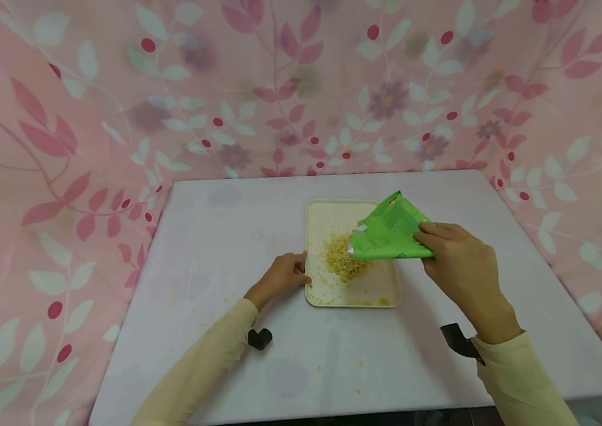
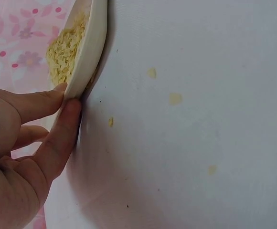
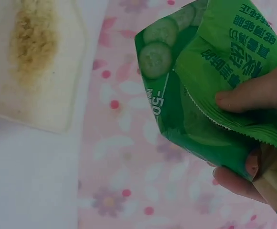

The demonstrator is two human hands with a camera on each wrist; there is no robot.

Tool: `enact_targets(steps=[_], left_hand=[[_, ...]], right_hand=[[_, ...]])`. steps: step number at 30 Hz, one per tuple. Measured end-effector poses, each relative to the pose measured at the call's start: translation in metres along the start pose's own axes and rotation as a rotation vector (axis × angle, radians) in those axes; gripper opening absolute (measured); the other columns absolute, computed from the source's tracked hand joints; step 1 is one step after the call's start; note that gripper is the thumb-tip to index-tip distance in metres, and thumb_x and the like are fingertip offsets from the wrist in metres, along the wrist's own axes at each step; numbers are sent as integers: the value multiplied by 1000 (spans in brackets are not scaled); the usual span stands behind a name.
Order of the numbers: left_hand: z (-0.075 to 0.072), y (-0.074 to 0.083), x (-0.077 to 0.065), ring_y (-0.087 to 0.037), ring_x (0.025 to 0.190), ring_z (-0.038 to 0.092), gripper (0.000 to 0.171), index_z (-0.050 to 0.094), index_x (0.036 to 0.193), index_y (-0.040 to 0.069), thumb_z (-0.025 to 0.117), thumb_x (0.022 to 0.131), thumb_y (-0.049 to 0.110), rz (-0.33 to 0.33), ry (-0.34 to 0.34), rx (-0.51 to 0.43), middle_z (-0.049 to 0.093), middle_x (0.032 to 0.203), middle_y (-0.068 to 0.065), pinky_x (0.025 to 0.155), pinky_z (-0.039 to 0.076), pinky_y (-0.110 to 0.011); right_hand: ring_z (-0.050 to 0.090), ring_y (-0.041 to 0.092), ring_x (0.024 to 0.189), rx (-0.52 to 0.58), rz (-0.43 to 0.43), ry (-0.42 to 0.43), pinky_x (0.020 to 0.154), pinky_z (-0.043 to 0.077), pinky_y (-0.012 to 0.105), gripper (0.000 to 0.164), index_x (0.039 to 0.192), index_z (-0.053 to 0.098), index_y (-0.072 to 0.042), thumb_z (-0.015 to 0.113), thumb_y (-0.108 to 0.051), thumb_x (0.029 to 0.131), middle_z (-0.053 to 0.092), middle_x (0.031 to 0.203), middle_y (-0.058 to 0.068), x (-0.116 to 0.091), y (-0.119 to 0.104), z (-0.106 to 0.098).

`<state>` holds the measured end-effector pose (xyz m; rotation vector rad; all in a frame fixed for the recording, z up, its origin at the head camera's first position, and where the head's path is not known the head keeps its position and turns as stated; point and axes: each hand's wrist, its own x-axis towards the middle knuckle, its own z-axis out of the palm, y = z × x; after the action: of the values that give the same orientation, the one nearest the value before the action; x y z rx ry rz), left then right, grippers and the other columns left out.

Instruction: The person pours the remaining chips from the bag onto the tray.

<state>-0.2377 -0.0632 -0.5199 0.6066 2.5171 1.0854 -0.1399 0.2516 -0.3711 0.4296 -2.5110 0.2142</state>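
Note:
A cream rectangular tray (image 1: 327,296) on the table holds a heap of crushed yellow chips (image 1: 344,258), with smaller crumbs scattered around it. At the tray's left rim, my left hand (image 1: 282,274) pinches the edge between thumb and fingers; the left wrist view shows the rim (image 2: 96,40) up close with the crumbs behind it. My right hand (image 1: 460,266) grips a crumpled green chip bag (image 1: 388,231) above the tray's right side. Cucumber slices are printed on the bag (image 3: 186,112), and its serrated edge runs below the thumb. The bag hides part of the tray and heap.
The table (image 1: 215,236) has a white cover, with a few stray crumbs (image 2: 175,98) left of the tray and near the front edge. A pink floral cloth (image 1: 279,89) hangs behind and along both sides. Black straps (image 1: 260,339) show at both wrists.

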Motion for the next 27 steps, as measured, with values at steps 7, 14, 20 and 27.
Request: enact_targets(steps=[7, 14, 20, 27], left_hand=[[1, -2, 2, -11, 70, 55, 70, 48, 140, -4, 82, 80, 11, 12, 2, 0, 60, 85, -2, 64, 47, -25], [4, -4, 2, -10, 73, 57, 69, 50, 139, -4, 82, 80, 13, 19, -10, -16, 60, 88, -3, 66, 48, -25], [2, -3, -1, -10, 71, 54, 68, 50, 138, -4, 81, 81, 13, 19, -6, 1, 59, 86, -1, 64, 47, -25], [-1, -3, 0, -11, 72, 56, 71, 47, 141, -4, 81, 81, 13, 8, -3, -11, 60, 87, -2, 65, 48, -25]], right_hand=[[67, 31, 93, -63, -7, -59, 44, 48, 53, 32, 93, 79, -10, 70, 8, 68, 72, 104, 12, 6, 8, 10], [66, 32, 93, -48, -36, -31, 43, 48, 53, 34, 93, 79, -9, 70, 9, 66, 72, 105, 11, 6, 5, 10], [67, 32, 92, -48, -17, -63, 39, 45, 53, 33, 92, 79, -11, 70, 8, 67, 72, 103, 11, 5, 9, 19], [67, 30, 93, -21, -37, -3, 45, 49, 51, 33, 93, 79, -9, 70, 7, 66, 73, 103, 11, 12, -1, 11]])
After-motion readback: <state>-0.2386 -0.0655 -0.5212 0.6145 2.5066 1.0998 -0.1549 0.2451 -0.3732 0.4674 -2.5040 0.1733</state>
